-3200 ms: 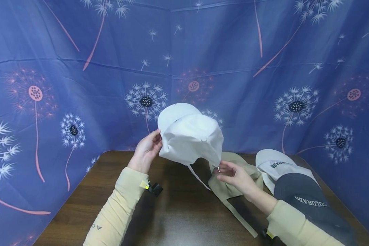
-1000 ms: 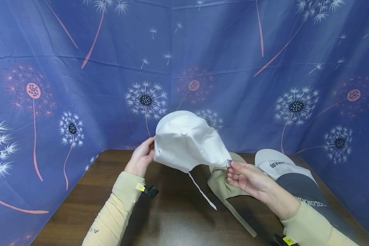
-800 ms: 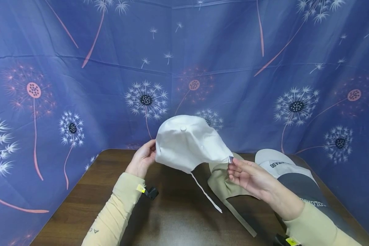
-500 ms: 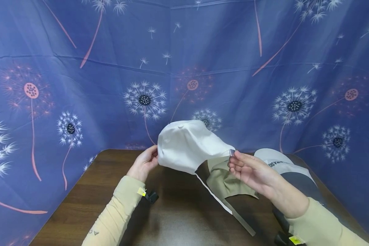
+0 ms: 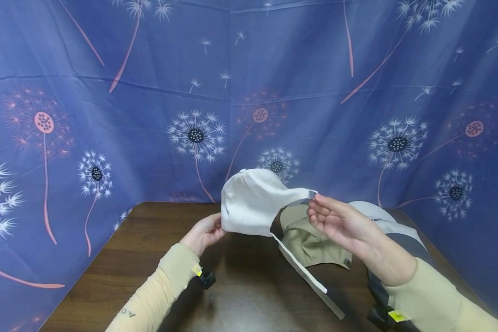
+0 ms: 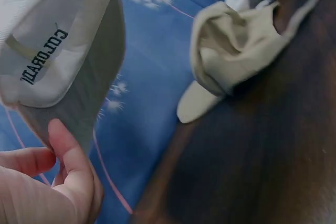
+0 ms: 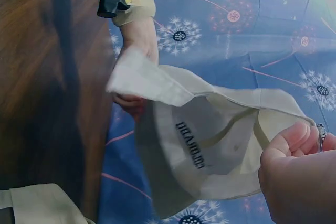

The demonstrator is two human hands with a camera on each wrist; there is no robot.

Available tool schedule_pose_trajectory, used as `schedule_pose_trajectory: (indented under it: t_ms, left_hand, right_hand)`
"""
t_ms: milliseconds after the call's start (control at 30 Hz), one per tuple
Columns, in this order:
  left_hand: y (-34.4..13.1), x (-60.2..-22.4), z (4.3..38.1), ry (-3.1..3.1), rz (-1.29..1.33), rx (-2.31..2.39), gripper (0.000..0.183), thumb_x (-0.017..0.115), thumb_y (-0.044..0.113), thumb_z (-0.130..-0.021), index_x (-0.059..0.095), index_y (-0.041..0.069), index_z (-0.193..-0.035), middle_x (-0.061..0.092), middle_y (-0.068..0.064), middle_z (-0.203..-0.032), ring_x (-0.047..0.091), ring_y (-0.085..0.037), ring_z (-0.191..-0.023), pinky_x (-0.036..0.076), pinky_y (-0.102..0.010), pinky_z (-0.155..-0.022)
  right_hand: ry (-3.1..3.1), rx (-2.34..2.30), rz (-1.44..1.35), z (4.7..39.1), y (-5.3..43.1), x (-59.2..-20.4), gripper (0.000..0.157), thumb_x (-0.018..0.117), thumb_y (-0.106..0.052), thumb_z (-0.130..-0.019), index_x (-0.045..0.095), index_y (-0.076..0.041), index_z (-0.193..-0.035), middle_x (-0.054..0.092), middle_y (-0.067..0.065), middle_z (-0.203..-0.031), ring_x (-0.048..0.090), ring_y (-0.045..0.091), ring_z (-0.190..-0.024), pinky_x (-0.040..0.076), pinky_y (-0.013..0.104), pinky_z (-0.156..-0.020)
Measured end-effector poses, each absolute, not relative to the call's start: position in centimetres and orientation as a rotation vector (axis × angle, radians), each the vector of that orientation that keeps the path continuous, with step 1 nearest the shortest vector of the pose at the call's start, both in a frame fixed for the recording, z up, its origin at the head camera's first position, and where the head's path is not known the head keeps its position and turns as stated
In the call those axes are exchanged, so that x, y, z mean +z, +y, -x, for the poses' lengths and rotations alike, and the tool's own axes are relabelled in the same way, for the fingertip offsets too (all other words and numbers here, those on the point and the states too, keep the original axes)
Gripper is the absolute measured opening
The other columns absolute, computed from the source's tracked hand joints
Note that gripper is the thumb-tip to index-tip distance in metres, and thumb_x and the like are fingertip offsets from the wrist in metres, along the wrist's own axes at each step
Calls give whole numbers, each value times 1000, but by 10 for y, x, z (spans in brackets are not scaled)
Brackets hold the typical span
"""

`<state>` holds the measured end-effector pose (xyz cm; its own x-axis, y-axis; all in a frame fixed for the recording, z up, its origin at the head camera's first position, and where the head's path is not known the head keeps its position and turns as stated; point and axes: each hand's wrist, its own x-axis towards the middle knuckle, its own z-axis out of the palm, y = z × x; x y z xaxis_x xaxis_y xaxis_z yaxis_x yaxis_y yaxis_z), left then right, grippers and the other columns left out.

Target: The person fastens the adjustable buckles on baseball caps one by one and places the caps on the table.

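A white baseball cap (image 5: 253, 203) hangs tilted above the table between my hands. My left hand (image 5: 205, 233) pinches its brim, which shows in the left wrist view as a grey-white flap (image 6: 100, 72) between thumb and fingers. With thumb and fingertips, my right hand (image 5: 346, 226) pinches the metal buckle (image 5: 312, 195) at one side of the rear opening. From the other side the loose strap (image 5: 300, 267) dangles down to the right. Inside the cap, dark COLORADO lettering (image 7: 189, 145) is visible in the right wrist view.
Behind the right hand lies a khaki cap (image 5: 311, 242) with its strap stretched toward me. A light grey cap (image 5: 373, 212) and a dark grey cap (image 5: 408, 244) overlap at the right, partly hidden by the right arm. Blue dandelion-print cloth (image 5: 149, 115) surrounds the brown wooden table (image 5: 240, 295).
The white cap has tipped over and lowered, its crown turning so the rear opening faces right. My right hand has taken the buckle and risen; the strap has swung right.
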<state>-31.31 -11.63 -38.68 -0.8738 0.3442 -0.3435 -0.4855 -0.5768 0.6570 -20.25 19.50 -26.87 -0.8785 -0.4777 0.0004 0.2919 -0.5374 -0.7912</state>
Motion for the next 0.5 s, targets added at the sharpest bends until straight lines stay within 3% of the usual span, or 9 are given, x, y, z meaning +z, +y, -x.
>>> schedule_pose_trajectory:
  t_ms: [200, 500]
  left_hand:
    - [-117, -399, 311, 1260, 287, 2309, 21, 45, 6, -91, 59, 4, -75, 59, -3, -71, 55, -7, -65, 48, -18, -63]
    - [-123, -416, 307, 1372, 230, 2188, 15, 48, 9, -90, 59, 2, -82, 62, -3, -76, 56, -6, -67, 47, -17, -64]
  right_hand:
    - [1174, -2438, 194, 206, 192, -270, 16, 44, -13, -93, 58, -8, -89, 58, 3, -88, 53, 13, -81, 46, 21, -76]
    - [1187, -2476, 65, 214, 186, -276, 10, 49, -13, -91, 57, -8, -88, 58, 3, -86, 53, 13, -79, 46, 21, -75]
